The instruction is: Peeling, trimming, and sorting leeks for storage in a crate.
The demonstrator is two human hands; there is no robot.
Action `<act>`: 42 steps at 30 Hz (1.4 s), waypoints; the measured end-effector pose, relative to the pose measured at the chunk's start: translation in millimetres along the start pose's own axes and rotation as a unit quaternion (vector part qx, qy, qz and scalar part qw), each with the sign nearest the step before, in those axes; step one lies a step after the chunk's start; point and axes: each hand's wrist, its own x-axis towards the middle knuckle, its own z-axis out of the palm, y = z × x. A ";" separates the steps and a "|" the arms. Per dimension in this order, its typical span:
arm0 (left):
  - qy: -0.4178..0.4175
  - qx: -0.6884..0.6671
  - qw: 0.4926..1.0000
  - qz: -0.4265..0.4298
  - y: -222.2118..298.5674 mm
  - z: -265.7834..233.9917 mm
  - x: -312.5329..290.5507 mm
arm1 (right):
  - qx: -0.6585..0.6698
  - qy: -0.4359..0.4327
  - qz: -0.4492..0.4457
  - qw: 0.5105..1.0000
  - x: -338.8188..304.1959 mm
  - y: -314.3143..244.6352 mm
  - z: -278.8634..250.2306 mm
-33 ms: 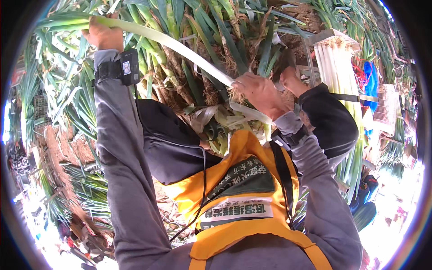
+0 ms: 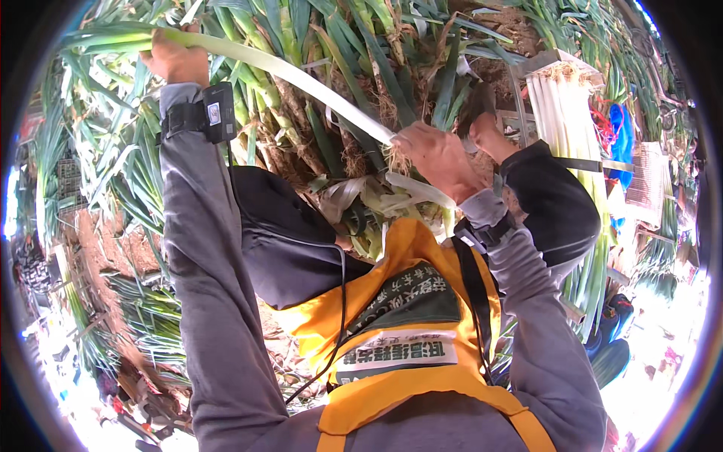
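Observation:
A long leek [image 2: 301, 78] stretches between my two hands, with its white shaft bowed slightly. At the upper left, my left hand [image 2: 177, 57] is closed round the green part, and leaves trail beyond it. My right hand [image 2: 439, 157] grips the white root end near the middle, where the roots [image 2: 398, 160] hang below the fingers. A pale peeled strip of leaf [image 2: 422, 188] stretches below the right hand; whether the fingers hold it, I cannot tell. Under the shaft lie many unpeeled leeks [image 2: 286, 128] with brown, dirty roots.
My knees, in dark trousers [image 2: 294, 237], flank a yellow apron [image 2: 392, 361]. At the right, white peeled leeks [image 2: 561, 113] lie bundled in a metal frame with a dark strap [image 2: 584, 163]. A blue bag [image 2: 620, 143] is beyond it. More green leeks [image 2: 143, 320] lie at the left.

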 end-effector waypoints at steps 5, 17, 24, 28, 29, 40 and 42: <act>0.038 -0.052 0.998 0.016 12.1 11.4 -2.9 | 0.239 0.014 0.338 0.910 -28.5 61.4 32.3; 0.000 -0.170 0.983 -0.064 21.7 25.7 -27.1 | 0.144 -0.027 -0.001 0.989 -23.1 -3.5 46.8; -0.012 -0.182 0.980 -0.077 20.0 44.8 -45.9 | 0.403 -0.004 0.117 0.908 13.0 -40.7 15.5; -0.043 -0.227 0.971 -0.067 20.9 64.0 -64.3 | 0.586 -0.053 0.195 0.785 43.3 -59.8 -1.3; -0.043 -0.217 0.971 -0.086 18.9 72.6 -74.7 | 0.621 -0.007 0.190 0.760 51.6 -67.1 -4.5; -0.151 -0.087 0.943 -0.283 -21.3 115.7 -206.4 | 0.814 0.278 0.043 0.509 124.6 -63.6 -61.1; -0.249 -0.084 0.891 -0.371 -34.3 116.8 -232.7 | 0.794 0.297 0.021 0.531 130.2 -54.9 -66.6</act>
